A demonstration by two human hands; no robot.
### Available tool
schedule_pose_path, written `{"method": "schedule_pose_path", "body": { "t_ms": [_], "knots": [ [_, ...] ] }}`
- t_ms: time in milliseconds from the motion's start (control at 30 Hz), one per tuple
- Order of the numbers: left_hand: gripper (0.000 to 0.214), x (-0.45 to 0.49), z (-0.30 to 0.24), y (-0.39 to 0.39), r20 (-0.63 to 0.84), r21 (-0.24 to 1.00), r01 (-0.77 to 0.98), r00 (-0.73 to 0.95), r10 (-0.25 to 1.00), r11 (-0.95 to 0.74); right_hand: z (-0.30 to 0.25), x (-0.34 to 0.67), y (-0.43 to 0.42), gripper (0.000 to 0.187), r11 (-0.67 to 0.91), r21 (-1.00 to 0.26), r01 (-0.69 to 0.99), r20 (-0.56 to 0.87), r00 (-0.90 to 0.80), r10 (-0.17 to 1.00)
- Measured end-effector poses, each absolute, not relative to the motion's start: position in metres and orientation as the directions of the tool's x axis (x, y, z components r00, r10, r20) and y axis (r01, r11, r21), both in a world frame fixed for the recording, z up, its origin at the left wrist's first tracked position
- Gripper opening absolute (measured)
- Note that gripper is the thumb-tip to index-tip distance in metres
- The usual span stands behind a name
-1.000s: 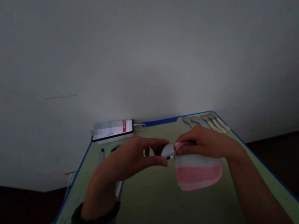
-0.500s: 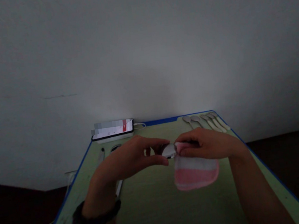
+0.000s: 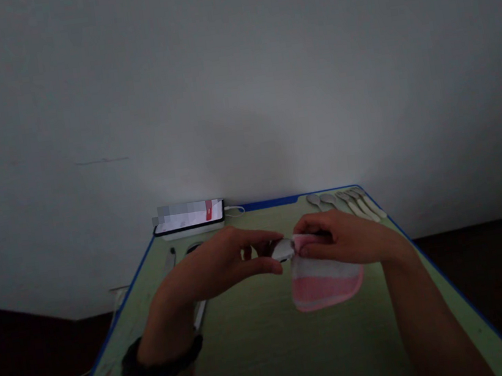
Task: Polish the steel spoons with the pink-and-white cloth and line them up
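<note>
My left hand [image 3: 228, 264] is closed around a small shiny metal piece, probably a spoon [image 3: 282, 249], held above the green table [image 3: 262, 340]. My right hand [image 3: 343, 238] pinches the top of a pink and white striped cloth [image 3: 326, 283] and presses it against the spoon's end. The cloth hangs down from my fingers over the tabletop. A dark beaded bracelet [image 3: 160, 363] circles my left wrist.
Several spoons [image 3: 348, 203] lie in a row at the table's far right corner. A lit phone [image 3: 190, 217] with a cable rests at the far left edge against the grey wall. More cutlery [image 3: 170, 260] lies on the left side behind my left arm. Blue trim edges the table.
The cloth has drawn up a little and hangs shorter under my right hand. Both hands stay together at the spoon with only slight shifts.
</note>
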State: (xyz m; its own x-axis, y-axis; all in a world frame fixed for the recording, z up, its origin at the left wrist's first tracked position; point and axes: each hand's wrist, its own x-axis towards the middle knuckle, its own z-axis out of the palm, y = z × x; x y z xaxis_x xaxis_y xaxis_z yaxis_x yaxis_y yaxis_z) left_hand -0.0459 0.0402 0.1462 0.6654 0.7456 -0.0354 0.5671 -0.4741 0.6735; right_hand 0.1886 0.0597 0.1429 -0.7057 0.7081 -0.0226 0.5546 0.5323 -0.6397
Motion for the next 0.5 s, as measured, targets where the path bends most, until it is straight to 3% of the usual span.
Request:
{"method": "schedule_pose_path", "body": {
  "t_ms": [333, 500],
  "knots": [
    [0.036, -0.0443, 0.1492, 0.0384, -0.04, 0.667, 0.57, 0.67, 0.741, -0.479, 0.1464, 0.1859, 0.0574, 0.018, 0.57, -0.613, 0.548, 0.025, -0.707, 0.707],
    [0.038, -0.0456, 0.1487, 0.0386, -0.038, 0.669, 0.576, 0.657, 0.753, -0.469, 0.1447, 0.1873, 0.059, 0.019, 0.531, -0.657, 0.535, -0.002, -0.706, 0.708]
  ]
}}
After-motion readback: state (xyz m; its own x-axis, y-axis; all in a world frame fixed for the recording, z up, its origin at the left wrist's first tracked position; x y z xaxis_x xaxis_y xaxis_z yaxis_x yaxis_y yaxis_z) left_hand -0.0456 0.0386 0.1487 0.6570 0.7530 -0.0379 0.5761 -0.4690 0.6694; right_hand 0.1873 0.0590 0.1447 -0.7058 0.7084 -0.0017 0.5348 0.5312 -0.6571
